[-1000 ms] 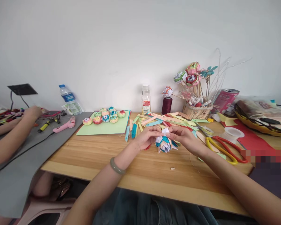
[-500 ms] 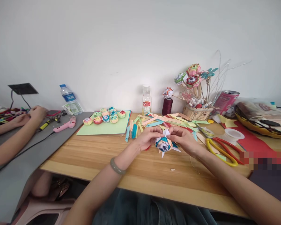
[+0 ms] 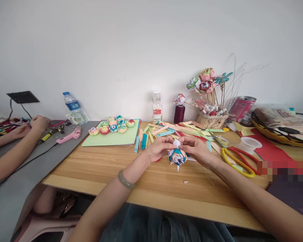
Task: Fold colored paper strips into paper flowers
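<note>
Between my two hands, above the wooden table (image 3: 151, 195), is a folded paper flower (image 3: 177, 157) with white, teal and peach petals. A white pointed petal stands up at its top edge, and another points down toward me. My left hand (image 3: 162, 148) pinches the flower's upper left side, with fingers closed. On the other side, my right hand (image 3: 194, 149) is closed at the base of the upper white petal. Folded paper strips (image 3: 184, 129) in several colours lie just behind both hands.
Scissors (image 3: 238, 163) with yellow and red handles lie right of my right hand. Small paper flowers (image 3: 113, 127) sit on a green sheet (image 3: 108, 143) at left. Behind stand a clear bottle (image 3: 157, 109), a thread spool (image 3: 179, 114) and a flower basket (image 3: 209, 120). Another person's hands (image 3: 37, 124) work far left.
The flower has turned slightly between my hands, so its upper white petal looks more pointed and its lower tip has shifted right. My hands stay in nearly the same place.
</note>
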`<state>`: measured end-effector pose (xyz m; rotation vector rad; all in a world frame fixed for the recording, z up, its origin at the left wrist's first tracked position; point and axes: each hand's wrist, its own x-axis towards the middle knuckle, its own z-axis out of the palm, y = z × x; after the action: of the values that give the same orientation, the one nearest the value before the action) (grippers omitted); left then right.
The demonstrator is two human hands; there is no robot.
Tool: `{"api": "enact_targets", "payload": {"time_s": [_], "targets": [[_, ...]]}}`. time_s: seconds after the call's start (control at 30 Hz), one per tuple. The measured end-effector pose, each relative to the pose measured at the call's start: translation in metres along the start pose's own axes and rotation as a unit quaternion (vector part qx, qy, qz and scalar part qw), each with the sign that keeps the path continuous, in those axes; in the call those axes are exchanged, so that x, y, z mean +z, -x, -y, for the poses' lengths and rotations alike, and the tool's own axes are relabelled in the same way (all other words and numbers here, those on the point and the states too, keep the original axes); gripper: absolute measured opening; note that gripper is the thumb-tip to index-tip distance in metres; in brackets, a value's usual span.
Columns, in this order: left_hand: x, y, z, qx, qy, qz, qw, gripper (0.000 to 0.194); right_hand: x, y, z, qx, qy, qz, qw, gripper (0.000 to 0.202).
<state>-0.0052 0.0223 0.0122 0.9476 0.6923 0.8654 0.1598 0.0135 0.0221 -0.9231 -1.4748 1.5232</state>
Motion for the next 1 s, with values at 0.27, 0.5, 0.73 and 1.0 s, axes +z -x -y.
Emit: {"api": "enact_targets", "payload": {"time_s": [0.27, 0.5, 0.73, 1.0], "targets": [[0.003, 0.0, -0.002, 0.029, -0.038, -0.017, 0.999, 0.028, -0.006, -0.003, -0.006, 0.003, -0.001, 0.044, 0.999, 0.021], [0.002, 0.0, -0.002, 0.047, -0.068, -0.033, 0.996, 0.023, -0.004, -0.003, -0.004, 0.0, 0.04, 0.015, 0.999, 0.024], [0.003, 0.0, 0.0, 0.068, -0.07, -0.072, 0.993, 0.024, 0.002, 0.0, 0.003, -0.033, 0.096, -0.015, 0.995, 0.028], [0.004, 0.0, 0.0, 0.093, -0.092, -0.077, 0.988, 0.025, 0.001, 0.004, 0.006, -0.097, 0.235, -0.022, 0.967, 0.022]]}}
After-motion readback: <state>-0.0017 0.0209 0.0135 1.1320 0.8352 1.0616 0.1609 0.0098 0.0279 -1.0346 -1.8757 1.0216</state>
